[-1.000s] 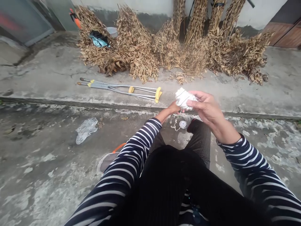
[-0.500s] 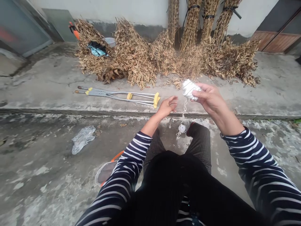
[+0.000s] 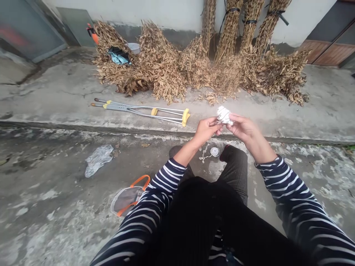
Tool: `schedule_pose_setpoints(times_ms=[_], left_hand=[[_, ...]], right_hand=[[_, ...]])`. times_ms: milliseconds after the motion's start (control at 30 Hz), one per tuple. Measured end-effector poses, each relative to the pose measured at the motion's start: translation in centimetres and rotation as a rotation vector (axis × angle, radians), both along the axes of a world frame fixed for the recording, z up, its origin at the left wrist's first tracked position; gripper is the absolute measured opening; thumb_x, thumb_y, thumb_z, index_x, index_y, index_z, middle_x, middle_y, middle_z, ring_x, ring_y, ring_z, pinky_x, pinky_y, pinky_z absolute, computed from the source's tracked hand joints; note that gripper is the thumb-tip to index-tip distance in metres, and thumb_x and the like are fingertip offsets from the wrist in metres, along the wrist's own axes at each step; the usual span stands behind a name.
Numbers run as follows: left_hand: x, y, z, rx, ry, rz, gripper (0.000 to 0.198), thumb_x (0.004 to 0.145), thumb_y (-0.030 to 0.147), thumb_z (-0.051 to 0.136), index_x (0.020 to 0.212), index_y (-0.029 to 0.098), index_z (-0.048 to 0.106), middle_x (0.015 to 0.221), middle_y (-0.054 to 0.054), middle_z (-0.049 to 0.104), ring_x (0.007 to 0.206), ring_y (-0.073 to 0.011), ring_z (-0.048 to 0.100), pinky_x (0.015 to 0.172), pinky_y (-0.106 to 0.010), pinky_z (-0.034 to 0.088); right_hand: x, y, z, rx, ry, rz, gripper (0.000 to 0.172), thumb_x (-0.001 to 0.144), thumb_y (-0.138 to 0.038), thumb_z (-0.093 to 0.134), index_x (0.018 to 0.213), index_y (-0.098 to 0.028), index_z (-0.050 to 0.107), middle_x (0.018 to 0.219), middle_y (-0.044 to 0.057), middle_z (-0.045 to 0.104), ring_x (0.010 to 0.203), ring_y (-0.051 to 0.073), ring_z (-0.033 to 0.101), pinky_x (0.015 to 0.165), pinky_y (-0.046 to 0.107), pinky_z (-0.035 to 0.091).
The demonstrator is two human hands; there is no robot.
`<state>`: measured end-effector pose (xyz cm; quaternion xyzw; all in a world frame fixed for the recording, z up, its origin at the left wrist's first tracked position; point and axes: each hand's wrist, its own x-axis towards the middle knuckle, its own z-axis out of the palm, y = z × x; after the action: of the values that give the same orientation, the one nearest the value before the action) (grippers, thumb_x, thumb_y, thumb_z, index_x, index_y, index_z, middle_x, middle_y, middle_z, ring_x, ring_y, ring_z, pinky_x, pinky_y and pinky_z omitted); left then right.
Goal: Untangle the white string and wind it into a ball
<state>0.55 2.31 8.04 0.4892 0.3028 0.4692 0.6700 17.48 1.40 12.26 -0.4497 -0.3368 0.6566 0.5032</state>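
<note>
A small white bundle (image 3: 224,115), wound round with white string, is held up in front of me above my knees. My right hand (image 3: 244,129) grips it from the right with closed fingers. My left hand (image 3: 205,130) pinches at its lower left side, fingers together. On the ground between my feet lies a small white spool (image 3: 214,151) with a loose tail of string beside it. I am seated, in dark trousers and a striped top.
A pair of metal crutches (image 3: 144,110) with yellow pads lies on the raised concrete step. Bundles of dried leafy stalks (image 3: 177,66) lean against the wall behind. A crumpled clear plastic bag (image 3: 97,159) and an orange-handled mesh bag (image 3: 128,195) lie to my left.
My left hand, away from the bundle half a second ago, has come back up and pinched it. The right hand has brought the bundle lower and closer in.
</note>
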Motion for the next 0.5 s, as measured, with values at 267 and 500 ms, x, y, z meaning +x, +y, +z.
schedule_pose_setpoints(times_ms=[267, 500], left_hand=[[-1.5, 0.0, 0.2, -0.06, -0.031, -0.156, 0.04, 0.081, 0.04, 0.08, 0.103, 0.011, 0.065, 0.08, -0.005, 0.072, 0.061, -0.0121, 0.067, 0.057, -0.024, 0.053], [-1.0, 0.0, -0.8, 0.041, 0.086, 0.04, 0.032, 0.081, 0.04, 0.079, 0.089, 0.011, 0.071, 0.073, -0.005, 0.073, 0.064, -0.0139, 0.069, 0.061, -0.025, 0.055]], right_hand=[[1.0, 0.4, -2.2, 0.061, 0.047, -0.002, 0.023, 0.07, -0.027, 0.082, 0.09, -0.021, 0.073, 0.088, 0.006, 0.075, 0.072, 0.018, 0.067, 0.05, 0.026, 0.058], [0.9, 0.0, -1.7, 0.089, -0.009, -0.012, 0.028, 0.066, -0.029, 0.083, 0.091, -0.02, 0.073, 0.09, 0.008, 0.075, 0.071, 0.018, 0.066, 0.05, 0.026, 0.056]])
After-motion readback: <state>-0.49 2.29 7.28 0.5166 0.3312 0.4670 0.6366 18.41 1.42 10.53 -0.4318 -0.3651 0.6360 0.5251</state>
